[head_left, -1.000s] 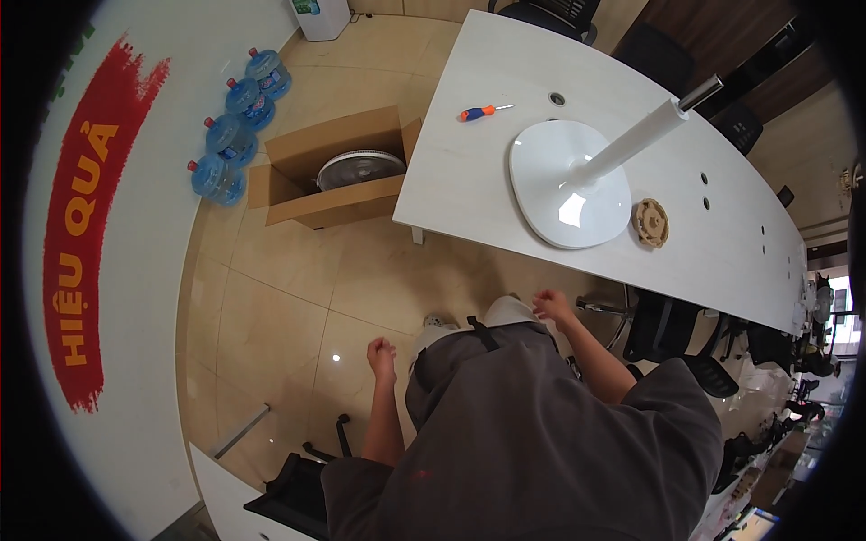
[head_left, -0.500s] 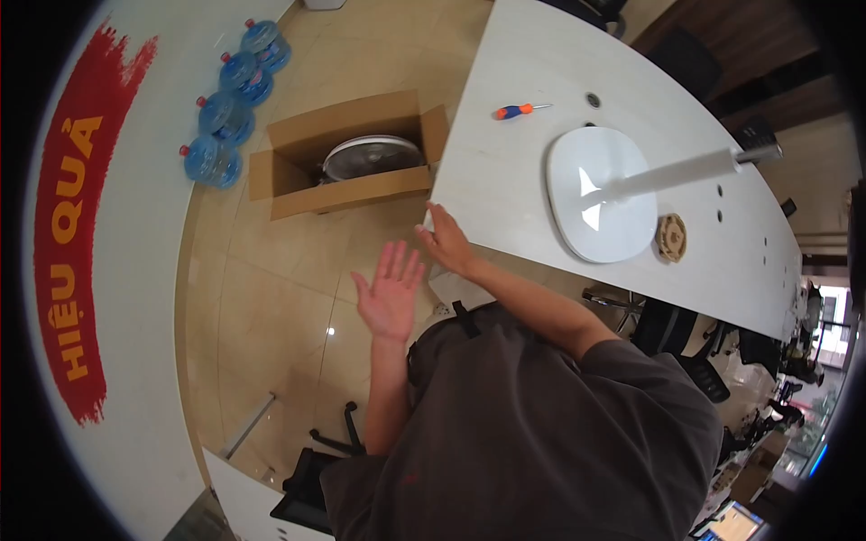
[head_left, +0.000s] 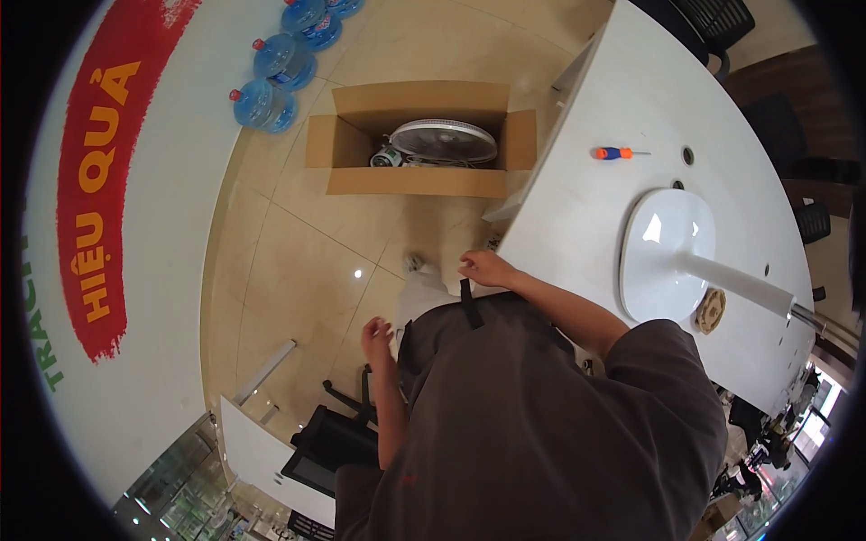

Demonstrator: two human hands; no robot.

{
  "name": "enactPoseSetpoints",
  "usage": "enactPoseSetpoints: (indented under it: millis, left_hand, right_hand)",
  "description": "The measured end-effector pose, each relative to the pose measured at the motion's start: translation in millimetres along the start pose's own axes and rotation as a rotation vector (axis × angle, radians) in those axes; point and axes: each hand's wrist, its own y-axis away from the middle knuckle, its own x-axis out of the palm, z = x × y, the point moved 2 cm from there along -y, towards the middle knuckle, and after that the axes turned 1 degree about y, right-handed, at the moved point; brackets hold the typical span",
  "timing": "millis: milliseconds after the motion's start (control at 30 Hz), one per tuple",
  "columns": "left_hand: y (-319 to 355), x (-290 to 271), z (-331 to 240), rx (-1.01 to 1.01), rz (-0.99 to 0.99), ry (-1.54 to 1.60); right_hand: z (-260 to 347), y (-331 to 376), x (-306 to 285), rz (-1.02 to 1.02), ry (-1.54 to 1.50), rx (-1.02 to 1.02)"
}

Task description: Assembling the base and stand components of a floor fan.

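My left hand (head_left: 377, 341) hangs over the floor at my left side, empty, its fingers loosely bent and a little apart. At my front, near the table's corner, my right hand (head_left: 487, 268) is empty too, with relaxed, curved fingers. Ahead on the floor stands an open cardboard box (head_left: 415, 183). Inside it lie a round fan grille (head_left: 444, 142) and a small motor-like part (head_left: 386, 157). On the white table (head_left: 577, 207) to my right rests a white fan base (head_left: 663, 261) with a pole (head_left: 740, 278) rising from it. Neither hand touches these things.
A screwdriver (head_left: 617, 153) with an orange and blue handle lies on the table, and a brown round woven-looking item (head_left: 711, 311) sits beside the base. Several blue water bottles (head_left: 264, 106) line the left wall. A black chair (head_left: 334, 446) stands at lower left.
Both hands have drawn back toward my body, their stretched fingers now bent. The view has shifted, so the box and table appear farther right. The grille stays in the box.
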Motion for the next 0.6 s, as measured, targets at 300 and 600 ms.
enactPoseSetpoints:
  millis: [300, 600]
  left_hand:
    - [-154, 24, -68, 0.326, 0.381, -0.696]
    - [-333, -1, -116, 0.259, 0.363, -0.486]
  right_hand:
    - [-8, -22, -54, -0.208, -0.471, 0.635]
    - [17, -33, 12, -0.528, -0.565, 0.742]
